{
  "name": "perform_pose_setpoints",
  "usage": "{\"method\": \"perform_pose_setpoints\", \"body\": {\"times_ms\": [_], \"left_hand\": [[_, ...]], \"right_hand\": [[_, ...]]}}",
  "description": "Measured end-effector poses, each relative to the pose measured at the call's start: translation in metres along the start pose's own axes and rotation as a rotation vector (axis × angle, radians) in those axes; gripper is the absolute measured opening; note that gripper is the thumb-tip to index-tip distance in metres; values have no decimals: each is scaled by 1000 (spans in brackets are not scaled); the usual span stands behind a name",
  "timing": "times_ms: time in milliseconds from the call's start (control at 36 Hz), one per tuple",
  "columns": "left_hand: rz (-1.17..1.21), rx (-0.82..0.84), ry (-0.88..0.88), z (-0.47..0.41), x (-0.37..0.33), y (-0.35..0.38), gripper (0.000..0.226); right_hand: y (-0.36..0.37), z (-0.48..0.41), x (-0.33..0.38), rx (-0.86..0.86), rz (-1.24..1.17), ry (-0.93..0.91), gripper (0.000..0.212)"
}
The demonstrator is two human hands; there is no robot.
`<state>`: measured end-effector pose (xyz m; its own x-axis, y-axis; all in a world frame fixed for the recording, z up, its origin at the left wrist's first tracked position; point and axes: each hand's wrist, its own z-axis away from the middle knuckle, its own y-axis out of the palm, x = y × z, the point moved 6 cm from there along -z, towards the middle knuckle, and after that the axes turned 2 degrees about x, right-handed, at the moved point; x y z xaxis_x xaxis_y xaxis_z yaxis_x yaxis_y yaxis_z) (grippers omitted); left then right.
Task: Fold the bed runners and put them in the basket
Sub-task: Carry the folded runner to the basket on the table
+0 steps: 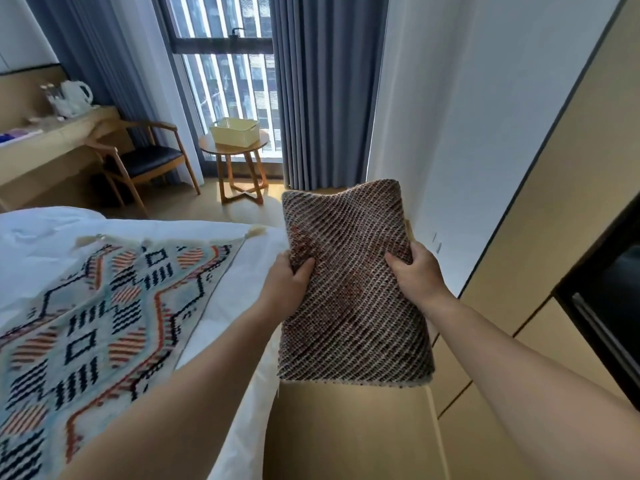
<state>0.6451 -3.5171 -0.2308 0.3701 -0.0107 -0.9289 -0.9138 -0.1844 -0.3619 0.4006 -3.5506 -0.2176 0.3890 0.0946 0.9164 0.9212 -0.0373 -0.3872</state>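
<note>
Holding: both hands grip one folded bed runner, a brown-and-cream weave, up in the air just right of the bed, above the floor.
Left hand: clamps the folded runner's left edge about halfway up. The thumb lies on the near face and the other fingers are hidden behind the cloth.
Right hand: clamps the right edge at about the same height. Its thumb is on the near face and the rest of its fingers are wrapped out of sight behind.
Folded runner's layers: only the outer face and a pale strip along the near edge show, so the number of folds cannot be told.
Patterned runner: lies spread flat on the bed at near left. Its left and near parts are cut off by the frame, and the left forearm covers its near right corner.
Basket: pale yellow, on a small round surface at the far window, well apart from both hands. Its inside is hard to make out.
Far left: a wooden chair stands beside a long surface carrying a white kettle. The small items there are too blurred to name.
Right: wardrobe panels with a dark recess, cut off by the frame.
</note>
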Motion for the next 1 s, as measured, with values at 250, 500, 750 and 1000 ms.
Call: {"method": "perform_pose_setpoints", "body": {"times_ms": [250,500,750,1000], "left_hand": [[-12,12,2,-133,18,8,22],[-30,-36,-9,-281,19,54,24],[-91,-112,-48,-413,-1,90,24],[-18,-123,-57,-525,2,101,15]], "right_hand": [[26,-127,-12,6,21,12,33],[30,-295,-48,35,28,-2,29],[23,-453,-60,248,50,21,24],[27,-574,-58,219,40,-28,21]]}}
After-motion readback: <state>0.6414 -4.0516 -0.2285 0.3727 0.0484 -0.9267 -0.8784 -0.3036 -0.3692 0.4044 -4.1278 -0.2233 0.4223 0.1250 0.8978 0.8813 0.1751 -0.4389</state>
